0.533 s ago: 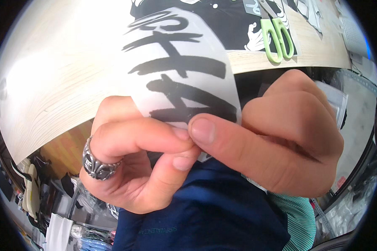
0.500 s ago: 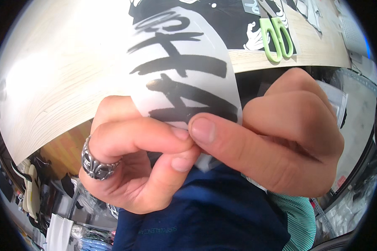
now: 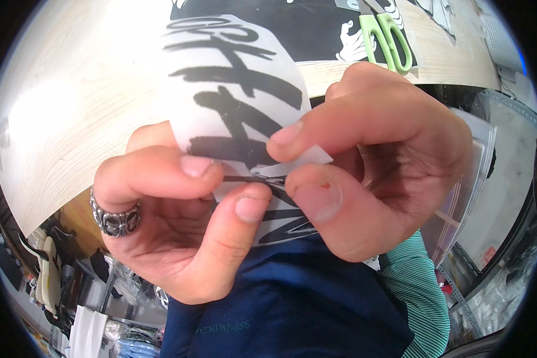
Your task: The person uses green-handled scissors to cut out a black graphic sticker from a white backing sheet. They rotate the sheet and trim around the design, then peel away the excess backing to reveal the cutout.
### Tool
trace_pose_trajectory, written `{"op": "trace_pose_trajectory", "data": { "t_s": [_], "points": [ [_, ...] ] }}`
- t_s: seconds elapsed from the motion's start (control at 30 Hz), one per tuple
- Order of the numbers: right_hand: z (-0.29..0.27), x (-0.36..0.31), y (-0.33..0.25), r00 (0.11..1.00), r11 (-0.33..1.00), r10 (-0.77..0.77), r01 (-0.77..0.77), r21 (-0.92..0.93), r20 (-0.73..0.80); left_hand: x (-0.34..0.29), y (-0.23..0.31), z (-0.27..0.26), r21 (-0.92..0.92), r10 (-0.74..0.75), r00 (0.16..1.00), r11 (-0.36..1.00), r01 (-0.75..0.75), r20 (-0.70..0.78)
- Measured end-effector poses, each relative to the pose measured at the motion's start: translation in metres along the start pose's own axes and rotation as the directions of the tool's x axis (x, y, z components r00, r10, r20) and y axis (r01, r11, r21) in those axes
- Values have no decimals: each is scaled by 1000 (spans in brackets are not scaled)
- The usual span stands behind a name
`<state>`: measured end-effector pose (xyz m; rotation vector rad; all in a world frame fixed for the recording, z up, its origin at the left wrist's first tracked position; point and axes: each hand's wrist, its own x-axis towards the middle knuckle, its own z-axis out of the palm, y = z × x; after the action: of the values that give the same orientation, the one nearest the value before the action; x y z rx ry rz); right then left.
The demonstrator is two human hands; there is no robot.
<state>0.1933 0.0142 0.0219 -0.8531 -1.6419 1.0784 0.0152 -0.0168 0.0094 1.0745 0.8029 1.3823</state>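
Note:
A whitish translucent film sheet (image 3: 232, 77) with thick black brush-style lettering bends upward between my two hands in front of me. Its lower part hangs below my fingertips, over dark blue cloth. My left hand (image 3: 173, 221), with a chunky silver ring, closes on the sheet's left side, forefinger above and thumb lower down. My right hand (image 3: 388, 161) has its forefinger and thumb on the right side. A small pale flap of the film sticks out between these fingertips. Fingers hide part of the sheet's middle.
Behind the hands is a pale wooden table (image 3: 89, 107). Green-handled scissors (image 3: 388, 45) lie on a black sheet with white printed hands (image 3: 322, 36) at its far side. Shelving with bagged goods (image 3: 131, 340) stands low on the left.
My fingertips have moved apart from their earlier pinch, with the left hand shifting left. A small flap and the lettered lower part of the film now show between them.

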Motion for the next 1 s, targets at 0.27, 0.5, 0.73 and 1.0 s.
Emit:
{"op": "trace_pose_trajectory", "data": {
  "t_s": [0.27, 0.5, 0.73, 1.0],
  "points": [
    [-1, 3, 4, 991, 992, -125, 123, 29, 54, -11, 5, 8, 44, -47, 988, 998, 54, -150],
    [5, -1, -2, 989, 994, -78, 69, 82, 122, -15, 11, -7, 147, -61, 998, 987, 63, -13],
    [11, 1, 0, 984, 985, -174, 174, -3, 42, -14, 13, 4, 132, -83, 989, 986, 99, -120],
    [17, -5, -4, 985, 986, -162, 160, -39, -57, -15, 18, 16, 0, -146, 956, 989, 151, -253]
  ]
}}
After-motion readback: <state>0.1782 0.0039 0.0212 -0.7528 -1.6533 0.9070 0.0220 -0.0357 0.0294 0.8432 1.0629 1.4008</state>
